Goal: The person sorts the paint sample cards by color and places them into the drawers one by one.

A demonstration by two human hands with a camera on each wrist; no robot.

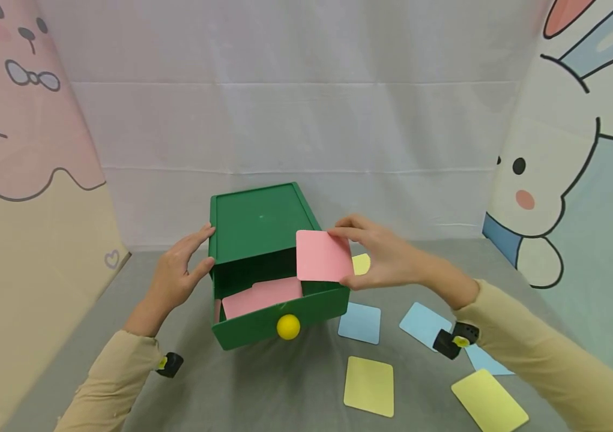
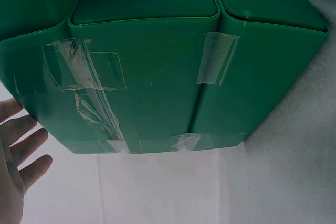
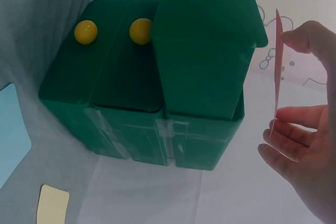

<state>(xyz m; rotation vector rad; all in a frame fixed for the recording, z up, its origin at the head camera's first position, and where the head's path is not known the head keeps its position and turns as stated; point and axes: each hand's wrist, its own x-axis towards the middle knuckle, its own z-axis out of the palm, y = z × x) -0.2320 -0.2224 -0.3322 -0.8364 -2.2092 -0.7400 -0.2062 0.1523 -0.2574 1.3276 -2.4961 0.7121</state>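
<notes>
A green drawer cabinet [image 1: 263, 219] stands on the grey cloth, its top drawer [image 1: 317, 305] pulled out. Pink cards [image 1: 265, 297] lie inside that drawer, which has a round yellow knob [image 1: 288, 327]. Above the drawer's right side, my right hand [image 1: 387, 252] holds a pink card [image 1: 323, 257] by its right edge between thumb and fingers. The same card shows edge-on in the right wrist view. My left hand [image 1: 176, 273] is at the cabinet's left side, fingers extended; fingertips appear to touch it.
Blue cards [image 1: 360, 323] and yellow cards [image 1: 369, 387] lie scattered on the cloth to the right and in front. Another yellow card [image 1: 361, 264] is partly hidden behind the right hand. Two lower drawers [image 3: 118, 66] are closed. A white curtain [image 1: 306, 120] hangs behind.
</notes>
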